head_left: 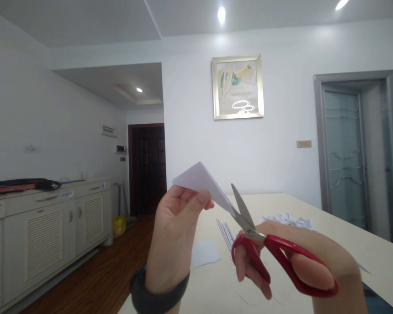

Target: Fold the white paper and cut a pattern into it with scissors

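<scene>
A folded piece of white paper, pointed at its top and right end, is pinched between the thumb and fingers of my left hand. My right hand grips red-handled scissors, with thumb and fingers through the loops. The scissor blades stand apart, and the paper's right tip is at the lower blade; whether it lies between the blades I cannot tell exactly. Both hands are raised above the cream table. A dark band is around my left wrist.
On the table lie a flat white paper sheet, several thin paper sticks and a heap of white paper pieces. Thin scraps lie near the front. A white cabinet stands left, beyond wooden floor.
</scene>
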`<state>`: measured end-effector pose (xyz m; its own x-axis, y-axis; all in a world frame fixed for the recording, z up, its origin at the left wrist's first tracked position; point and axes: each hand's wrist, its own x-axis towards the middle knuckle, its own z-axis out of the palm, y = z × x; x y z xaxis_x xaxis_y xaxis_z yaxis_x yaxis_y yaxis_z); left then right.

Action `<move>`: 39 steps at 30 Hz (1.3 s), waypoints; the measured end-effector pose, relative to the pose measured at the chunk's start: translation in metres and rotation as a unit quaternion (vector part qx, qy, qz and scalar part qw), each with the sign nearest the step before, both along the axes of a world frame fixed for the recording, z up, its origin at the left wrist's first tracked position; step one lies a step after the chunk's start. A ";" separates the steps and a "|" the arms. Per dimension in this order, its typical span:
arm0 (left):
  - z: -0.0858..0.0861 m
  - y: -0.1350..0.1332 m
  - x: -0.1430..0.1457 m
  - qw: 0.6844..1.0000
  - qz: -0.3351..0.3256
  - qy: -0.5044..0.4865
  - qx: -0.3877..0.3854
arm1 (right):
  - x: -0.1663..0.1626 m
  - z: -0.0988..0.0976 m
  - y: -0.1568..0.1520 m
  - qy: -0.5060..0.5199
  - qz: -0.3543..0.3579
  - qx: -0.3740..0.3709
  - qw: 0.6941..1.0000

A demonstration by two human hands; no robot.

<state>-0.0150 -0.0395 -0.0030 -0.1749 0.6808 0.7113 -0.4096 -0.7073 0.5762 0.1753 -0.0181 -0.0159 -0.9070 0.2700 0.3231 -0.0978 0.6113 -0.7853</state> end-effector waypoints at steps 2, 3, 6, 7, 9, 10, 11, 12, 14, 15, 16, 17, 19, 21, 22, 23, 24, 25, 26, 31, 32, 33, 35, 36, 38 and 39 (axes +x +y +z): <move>0.000 0.000 0.000 1.000 0.006 -0.010 0.000 | 0.005 -0.002 0.002 -0.010 0.000 0.001 1.000; 0.000 0.000 0.000 1.000 0.008 -0.012 0.001 | 0.006 -0.003 0.002 -0.014 -0.002 0.000 1.000; 0.000 0.002 -0.001 1.000 0.015 -0.010 0.005 | 0.006 -0.003 0.002 -0.011 -0.012 -0.005 1.000; -0.001 0.002 -0.001 1.000 0.018 -0.009 0.007 | 0.005 -0.002 0.001 -0.009 -0.014 -0.007 1.000; -0.001 0.004 -0.002 0.999 0.028 -0.007 0.015 | 0.002 -0.001 0.000 -0.007 -0.015 -0.013 1.000; -0.001 0.004 -0.002 0.999 0.036 -0.004 0.020 | 0.001 0.000 0.000 -0.009 -0.014 -0.016 1.000; -0.001 0.004 -0.002 0.999 0.044 0.002 0.025 | -0.001 0.000 0.000 -0.010 -0.016 -0.019 1.000; -0.002 0.005 -0.003 0.998 0.053 0.010 0.029 | -0.002 0.000 0.001 -0.011 -0.017 -0.021 1.000; -0.003 0.005 -0.005 0.997 0.064 0.036 0.032 | -0.003 0.000 0.003 -0.006 -0.021 -0.020 1.000; -0.003 0.005 -0.006 0.996 0.064 0.050 0.033 | -0.004 0.000 0.004 -0.001 -0.025 -0.020 0.999; -0.004 0.004 -0.006 0.996 0.062 0.062 0.033 | -0.004 -0.001 0.005 0.003 -0.026 -0.016 1.000; -0.004 0.004 -0.006 0.995 0.059 0.072 0.034 | -0.005 -0.001 0.005 0.011 -0.023 -0.009 1.000; -0.004 0.004 -0.006 0.995 0.049 0.085 0.032 | -0.008 0.000 0.005 0.029 -0.012 0.013 0.999; -0.004 0.004 -0.006 0.995 0.037 0.093 0.027 | -0.010 0.001 0.002 0.049 -0.001 0.037 0.998; -0.003 0.004 -0.005 0.995 0.032 0.096 0.023 | -0.011 0.002 0.001 0.058 0.002 0.046 0.997; -0.003 0.004 -0.005 0.995 0.028 0.097 0.019 | -0.012 0.003 0.000 0.064 0.004 0.053 0.997; -0.003 0.004 -0.006 0.995 0.024 0.099 0.016 | -0.013 0.004 -0.001 0.066 0.004 0.058 0.996; -0.003 0.004 -0.006 0.994 0.022 0.102 0.014 | -0.013 0.004 -0.001 0.066 0.005 0.059 0.996; -0.003 0.004 -0.007 0.994 0.021 0.107 0.012 | -0.014 0.004 0.000 0.065 0.008 0.058 0.996; -0.003 0.005 -0.009 0.991 0.019 0.129 0.016 | -0.016 0.006 0.003 0.052 0.020 0.045 0.997; -0.004 0.005 -0.010 0.991 0.020 0.129 0.018 | -0.017 0.007 0.003 0.049 0.017 0.043 0.998; -0.004 0.005 -0.010 0.991 0.021 0.130 0.020 | -0.018 0.008 0.002 0.046 0.013 0.041 0.998; -0.004 0.004 -0.010 0.991 0.023 0.131 0.023 | -0.019 0.009 0.000 0.045 0.008 0.032 0.998; -0.003 0.003 -0.010 0.991 0.024 0.132 0.023 | -0.020 0.010 -0.001 0.047 0.006 0.026 0.999; -0.003 0.001 -0.011 0.991 0.024 0.132 0.025 | -0.021 0.010 -0.003 0.052 0.007 0.016 0.998; -0.002 0.000 -0.011 0.991 0.023 0.132 0.025 | -0.020 0.011 -0.004 0.054 0.010 0.013 0.998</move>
